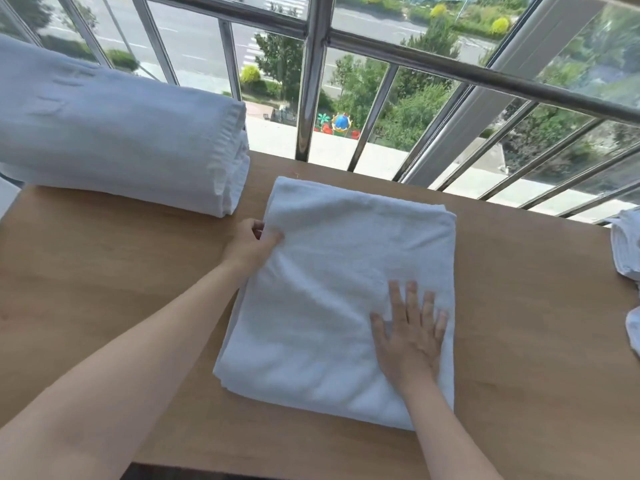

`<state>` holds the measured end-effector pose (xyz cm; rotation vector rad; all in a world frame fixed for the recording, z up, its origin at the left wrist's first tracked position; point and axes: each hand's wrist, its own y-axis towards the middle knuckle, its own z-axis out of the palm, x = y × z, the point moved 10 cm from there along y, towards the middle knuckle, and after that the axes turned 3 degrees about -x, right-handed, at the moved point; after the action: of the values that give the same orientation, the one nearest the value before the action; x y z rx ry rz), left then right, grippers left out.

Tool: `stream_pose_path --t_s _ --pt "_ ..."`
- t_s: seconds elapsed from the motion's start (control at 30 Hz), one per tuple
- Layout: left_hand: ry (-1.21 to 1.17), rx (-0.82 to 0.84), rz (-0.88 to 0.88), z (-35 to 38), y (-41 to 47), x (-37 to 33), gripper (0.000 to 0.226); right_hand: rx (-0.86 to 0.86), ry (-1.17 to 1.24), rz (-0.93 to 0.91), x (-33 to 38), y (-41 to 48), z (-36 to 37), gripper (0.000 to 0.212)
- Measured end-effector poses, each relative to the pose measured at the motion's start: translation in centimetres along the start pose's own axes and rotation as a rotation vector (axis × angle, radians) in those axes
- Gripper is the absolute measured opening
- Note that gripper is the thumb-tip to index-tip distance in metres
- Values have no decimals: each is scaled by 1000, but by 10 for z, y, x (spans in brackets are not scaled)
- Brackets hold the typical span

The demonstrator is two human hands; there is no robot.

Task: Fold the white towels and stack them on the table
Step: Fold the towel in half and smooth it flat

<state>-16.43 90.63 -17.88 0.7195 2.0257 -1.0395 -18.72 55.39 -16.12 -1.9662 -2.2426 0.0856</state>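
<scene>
Hands on a folded white towel

Right hand (408,341) is what I read first. It lies palm down on the folded towel (329,271), near its right edge and towards the near side, with the fingers straight and slightly spread and nothing gripped.

My view of the left hand (251,242) shows it at the towel's left edge, towards the far corner. The thumb is on top and the fingers are curled under, pinching the outer layers of cloth. I can see small creases running from that pinch.

The towel is a thick, several-layered rectangle. It lies flat in the middle of the wooden table (519,306), its far edge near the table's back edge.

To the left, well apart from it, I see a stack of folded towels (121,133) on the far left part of the table, its rounded fold ends facing the middle.

At the right edge of my view lie rumpled white towels (627,247), partly cut off.

Beyond the table stands a metal railing (311,81) before a window, with trees and a road below.
</scene>
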Motion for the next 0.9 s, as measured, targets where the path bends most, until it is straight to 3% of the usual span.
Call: stream_pose_path --t_s 0.13,0.27,0.47,0.67,0.73,0.8,0.9 --pt "-1 47 47 16 19 -39 39 5 -36 12 2 2 3 69" --pt "-189 -26 181 13 32 -68 37 22 -47 -22 -2 -1 2 67" --pt "-69 -163 98 5 39 -29 33 47 -71 -46 1 -4 4 66" --pt "-51 45 12 0 4 -5 58 78 -84 -13 1 -4 7 67" --pt "-20 130 70 0 -19 6 56 91 -94 -3 3 -3 8 67" --pt "16 111 186 -7 -30 -2 43 97 -111 1 5 -3 7 66" --pt "-106 88 201 -12 -35 -7 51 120 -104 7 4 -4 8 67"
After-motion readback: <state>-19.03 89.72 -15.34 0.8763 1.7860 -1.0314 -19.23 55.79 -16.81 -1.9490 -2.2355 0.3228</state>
